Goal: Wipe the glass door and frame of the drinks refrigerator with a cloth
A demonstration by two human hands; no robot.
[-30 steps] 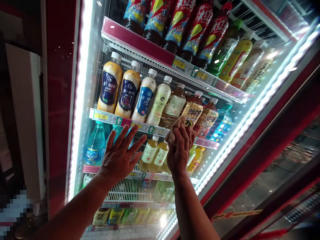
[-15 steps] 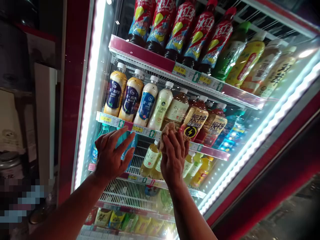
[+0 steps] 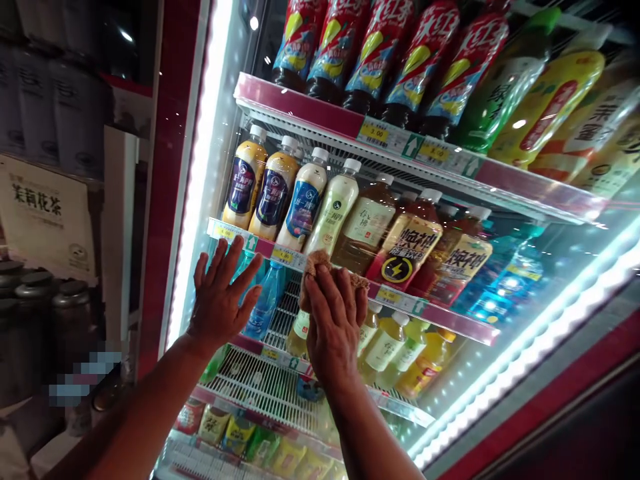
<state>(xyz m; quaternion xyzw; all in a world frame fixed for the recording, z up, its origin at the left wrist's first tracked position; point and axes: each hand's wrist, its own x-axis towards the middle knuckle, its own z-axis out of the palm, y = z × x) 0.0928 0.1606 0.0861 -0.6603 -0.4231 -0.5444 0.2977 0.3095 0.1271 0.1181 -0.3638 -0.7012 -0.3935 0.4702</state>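
My right hand [image 3: 333, 327] presses a crumpled brown cloth [image 3: 314, 267] against what looks like the glass front of a lit drinks fridge [image 3: 173, 133]. The cloth bunches out above and beside the fingers, and the palm side is hidden. To the left, my left hand [image 3: 220, 300] is open, its fingers spread flat toward the same glass; I cannot tell whether it touches. Behind the hands are a row of milk tea bottles [image 3: 303, 207] with white caps and a shelf strip with price tags [image 3: 284, 255]. Blue bottles [image 3: 264, 303] show beyond my left hand.
Red-labelled tea bottles [image 3: 380, 57] fill the shelf above. Yellow-green drinks [image 3: 385, 347] stand on a lower shelf, with small packs [image 3: 237, 433] near the bottom. Bright light strips [image 3: 200, 153] run up both sides. Metal canisters [image 3: 75, 307] stand outside at left.
My right hand and the cloth have shifted left along the glass, closer to my left hand. The left hand stays spread. The view has moved, showing more of the canisters at left.
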